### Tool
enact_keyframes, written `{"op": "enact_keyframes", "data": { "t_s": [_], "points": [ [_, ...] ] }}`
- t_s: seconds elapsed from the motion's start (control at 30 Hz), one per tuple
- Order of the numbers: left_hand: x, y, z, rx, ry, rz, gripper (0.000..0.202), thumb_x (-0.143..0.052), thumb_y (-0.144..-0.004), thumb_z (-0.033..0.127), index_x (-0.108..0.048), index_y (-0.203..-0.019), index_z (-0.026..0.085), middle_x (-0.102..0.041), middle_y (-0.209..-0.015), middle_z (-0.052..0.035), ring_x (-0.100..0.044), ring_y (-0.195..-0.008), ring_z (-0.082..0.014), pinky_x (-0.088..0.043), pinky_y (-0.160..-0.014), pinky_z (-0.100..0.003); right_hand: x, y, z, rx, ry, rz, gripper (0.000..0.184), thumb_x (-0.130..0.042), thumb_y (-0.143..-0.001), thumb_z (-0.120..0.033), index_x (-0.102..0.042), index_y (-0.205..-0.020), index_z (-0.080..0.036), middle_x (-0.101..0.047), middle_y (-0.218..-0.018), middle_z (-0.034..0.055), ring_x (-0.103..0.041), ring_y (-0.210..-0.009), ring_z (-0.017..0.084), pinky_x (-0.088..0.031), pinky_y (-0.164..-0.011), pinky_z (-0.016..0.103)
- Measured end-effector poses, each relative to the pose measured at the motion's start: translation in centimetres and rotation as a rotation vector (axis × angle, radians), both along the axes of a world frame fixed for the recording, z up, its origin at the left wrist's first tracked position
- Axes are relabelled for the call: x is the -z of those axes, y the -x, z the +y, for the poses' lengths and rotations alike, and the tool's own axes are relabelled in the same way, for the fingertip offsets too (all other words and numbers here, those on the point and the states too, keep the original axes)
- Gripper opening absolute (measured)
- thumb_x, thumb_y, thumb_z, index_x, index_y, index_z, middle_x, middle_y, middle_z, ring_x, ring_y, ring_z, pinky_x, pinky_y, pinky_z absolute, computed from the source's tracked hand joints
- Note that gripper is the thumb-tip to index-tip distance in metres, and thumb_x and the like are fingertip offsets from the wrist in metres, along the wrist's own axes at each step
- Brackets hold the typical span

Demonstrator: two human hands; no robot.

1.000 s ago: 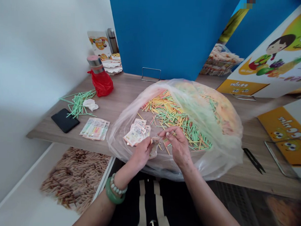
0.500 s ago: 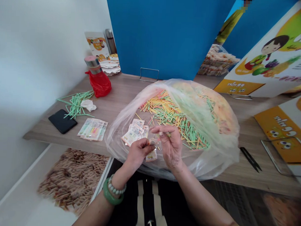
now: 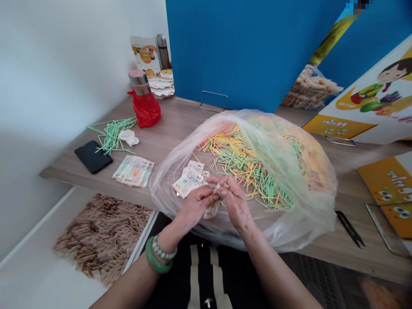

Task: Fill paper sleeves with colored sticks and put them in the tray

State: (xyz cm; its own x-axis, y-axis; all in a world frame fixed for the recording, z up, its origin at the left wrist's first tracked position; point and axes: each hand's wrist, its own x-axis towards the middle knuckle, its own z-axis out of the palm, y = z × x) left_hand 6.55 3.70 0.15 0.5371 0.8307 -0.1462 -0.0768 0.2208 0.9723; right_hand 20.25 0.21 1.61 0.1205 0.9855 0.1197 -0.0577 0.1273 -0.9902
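My left hand point(image 3: 194, 207) pinches a small printed packet point(image 3: 211, 210) that hangs below my fingers. My right hand point(image 3: 234, 201) meets it fingertip to fingertip and holds a few thin coloured sticks point(image 3: 221, 186) at the packet's top. Both hands hover over the near edge of a large clear plastic bag point(image 3: 291, 220) spread on the wooden table point(image 3: 173, 126). A heap of yellow, green and orange sticks point(image 3: 246, 160) lies in the bag. A small pile of flat packets point(image 3: 190, 178) sits just beyond my left hand.
Left on the table lie filled packets point(image 3: 134, 171), a black phone point(image 3: 93, 156), green sticks point(image 3: 114, 132), a crumpled tissue point(image 3: 128, 136) and a flask in a red bag point(image 3: 144, 102). Black snips point(image 3: 350, 228) lie at right. A white tray of brown packets point(image 3: 101, 236) stands below left.
My hands have come closer together, the right fingertips now at the packet's top. The camera has shifted slightly, so the scene sits further right.
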Motion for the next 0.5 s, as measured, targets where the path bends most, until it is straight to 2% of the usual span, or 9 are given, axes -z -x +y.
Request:
{"op": "enact_keyframes", "data": {
  "t_s": [0.07, 0.17, 0.23, 0.27, 0.33, 0.4, 0.5],
  "points": [
    [0.1, 0.2, 0.2, 0.008, -0.006, -0.016, 0.028, -0.072, -0.079, 0.044, -0.073, -0.074, 0.016, -0.064, -0.082, -0.0035, -0.056, -0.086, -0.0198, -0.043, -0.08, -0.03, -0.1, -0.8, 0.1, -0.077, 0.048, -0.069, 0.018, -0.057, -0.093, -0.039, -0.058, -0.084, -0.024, -0.07, -0.117, 0.0056, -0.059, -0.12, 0.026, -0.042, -0.104, 0.046],
    [0.5, 0.7, 0.5, -0.023, 0.17, -0.106, 0.027, -0.074, -0.078, 0.043, -0.073, -0.078, 0.016, -0.065, -0.077, -0.0019, -0.056, -0.077, -0.0167, -0.043, -0.075, -0.029, -0.7, -2.2, 0.1, -0.242, 0.079, -0.148, 0.021, -0.058, -0.092, -0.043, -0.065, -0.102, -0.025, -0.068, -0.119, 0.0055, -0.06, -0.116, 0.025, -0.046, -0.098, 0.042],
    [0.7, 1.0, 0.6, -0.067, 0.252, -0.156, 0.028, -0.077, -0.075, 0.042, -0.073, -0.082, 0.015, -0.066, -0.076, -0.0015, -0.057, -0.073, -0.015, -0.044, -0.074, -0.028, -0.8, -2.8, 0.0, -0.235, 0.057, -0.121, 0.03, -0.059, -0.091, -0.042, -0.064, -0.117, -0.028, -0.066, -0.12, 0.0047, -0.059, -0.116, 0.024, -0.046, -0.097, 0.039],
    [0.8, 1.1, 0.7, -0.085, 0.261, -0.168, 0.029, -0.078, -0.074, 0.042, -0.073, -0.082, 0.014, -0.066, -0.075, -0.0014, -0.056, -0.071, -0.0144, -0.044, -0.073, -0.027, -0.6, -2.9, -0.1, -0.198, 0.056, -0.113, 0.031, -0.061, -0.09, -0.04, -0.064, -0.118, -0.028, -0.067, -0.117, 0.0042, -0.06, -0.113, 0.024, -0.046, -0.096, 0.038],
    [0.7, 1.1, 0.6, -0.099, 0.242, -0.171, 0.029, -0.078, -0.074, 0.043, -0.072, -0.08, 0.014, -0.065, -0.074, -0.0008, -0.055, -0.069, -0.0132, -0.044, -0.072, -0.026, 0.0, -2.8, 0.0, -0.113, 0.096, -0.146, 0.02, -0.063, -0.085, -0.033, -0.07, -0.102, -0.025, -0.07, -0.1, 0.0024, -0.063, -0.098, 0.022, -0.047, -0.089, 0.036],
    [0.4, 1.1, 0.6, -0.1, 0.211, -0.172, 0.029, -0.077, -0.076, 0.043, -0.073, -0.082, 0.015, -0.066, -0.075, -0.0009, -0.055, -0.071, -0.0135, -0.044, -0.073, -0.025, 0.8, -2.4, 0.1, -0.039, 0.159, -0.204, 0.009, -0.063, -0.079, -0.029, -0.069, -0.081, -0.022, -0.067, -0.077, -0.0004, -0.06, -0.078, 0.019, -0.046, -0.076, 0.032],
    [-0.1, 1.2, 0.5, -0.087, 0.172, -0.185, 0.029, -0.076, -0.078, 0.04, -0.075, -0.092, 0.016, -0.068, -0.083, -0.0022, -0.058, -0.081, -0.0155, -0.045, -0.081, -0.027, 1.4, -1.8, 0.3, 0.068, 0.171, -0.219, 0.013, -0.063, -0.077, -0.031, -0.065, -0.07, -0.02, -0.061, -0.068, -0.0017, -0.054, -0.069, 0.016, -0.041, -0.068, 0.028]
  ]
}}
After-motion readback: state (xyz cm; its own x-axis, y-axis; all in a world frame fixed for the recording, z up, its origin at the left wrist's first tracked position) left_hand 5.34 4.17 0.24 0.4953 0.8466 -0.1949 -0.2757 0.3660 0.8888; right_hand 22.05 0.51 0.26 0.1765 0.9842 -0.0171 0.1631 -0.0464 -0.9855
